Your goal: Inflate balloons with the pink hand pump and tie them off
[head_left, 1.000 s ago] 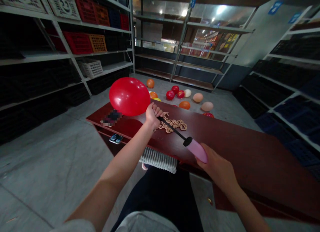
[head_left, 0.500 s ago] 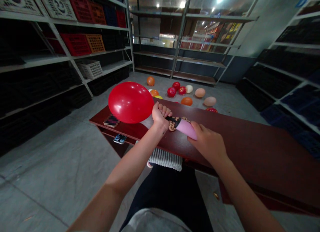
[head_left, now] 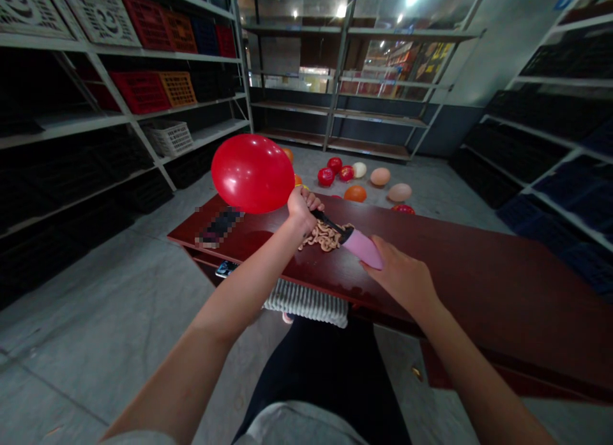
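Note:
A large inflated red balloon (head_left: 253, 174) floats above the left part of the dark red table. My left hand (head_left: 303, 209) is closed round its neck, where the black end of a balloon pump goes in; the neck itself is hidden by the fingers. My right hand (head_left: 400, 272) is wrapped round the pink body of the balloon pump (head_left: 363, 248), and a black shaft shows between the two hands. Beneath the shaft lies a pile of small beige uninflated balloons (head_left: 325, 235), partly covered by the left hand and the pump.
Two phones, one blurred (head_left: 221, 226) on the tabletop (head_left: 454, 260) and one phone (head_left: 226, 269) on a lower ledge, are at left. Inflated balloons (head_left: 355, 193) lie on the floor beyond. A grey ribbed cloth (head_left: 309, 302) hangs at the near edge. Shelves with crates (head_left: 142, 91) stand around.
My hands have moved apart, and more of the pump's black shaft shows. The red balloon and my left hand have risen slightly, uncovering more of the beige pile.

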### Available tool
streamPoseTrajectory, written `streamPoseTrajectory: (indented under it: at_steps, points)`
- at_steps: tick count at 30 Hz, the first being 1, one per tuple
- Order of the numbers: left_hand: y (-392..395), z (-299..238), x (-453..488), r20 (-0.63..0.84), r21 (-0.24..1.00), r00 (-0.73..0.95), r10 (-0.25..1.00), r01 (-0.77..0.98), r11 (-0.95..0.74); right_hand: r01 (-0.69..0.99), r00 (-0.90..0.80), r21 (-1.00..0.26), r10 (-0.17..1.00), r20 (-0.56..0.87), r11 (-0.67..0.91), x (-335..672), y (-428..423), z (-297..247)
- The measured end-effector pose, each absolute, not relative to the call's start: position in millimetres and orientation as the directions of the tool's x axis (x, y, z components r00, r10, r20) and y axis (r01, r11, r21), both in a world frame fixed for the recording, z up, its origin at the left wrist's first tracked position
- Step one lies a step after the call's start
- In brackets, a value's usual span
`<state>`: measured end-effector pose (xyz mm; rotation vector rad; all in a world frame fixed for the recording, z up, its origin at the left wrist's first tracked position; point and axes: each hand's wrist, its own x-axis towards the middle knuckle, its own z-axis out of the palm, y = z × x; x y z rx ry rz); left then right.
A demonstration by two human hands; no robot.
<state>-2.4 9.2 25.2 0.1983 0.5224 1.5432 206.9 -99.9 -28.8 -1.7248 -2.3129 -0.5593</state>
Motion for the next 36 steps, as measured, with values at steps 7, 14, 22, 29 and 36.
streamPoseTrajectory:
  at_steps: [7, 14, 22, 29, 36]
  points:
    - [10, 19, -18, -0.185, 0.432, -0.107, 0.977, -0.902, -0.017, 0.925, -0.369, 0.261, 0.824, 0.429, 0.278, 264, -113, -57]
    - [-5, 25, -12, -0.089, 0.419, -0.261, 0.961, -0.885, -0.201, 0.960, -0.265, 0.207, 0.849, 0.457, 0.188, 265, -101, -39]
    - [-33, 33, 11, 0.008, 0.422, -0.306, 0.952, -0.862, -0.280, 0.980, -0.193, 0.134, 0.836, 0.513, 0.144, 230, -95, -15]
    - [-46, 19, 31, -0.048, 0.455, -0.287, 0.957, -0.859, -0.234, 0.973, -0.229, 0.100, 0.832, 0.506, 0.207, 183, -97, -10]
    - [-45, 11, 22, -0.139, 0.514, -0.233, 0.963, -0.848, -0.131, 0.958, -0.279, 0.076, 0.831, 0.482, 0.277, 187, -105, -25]
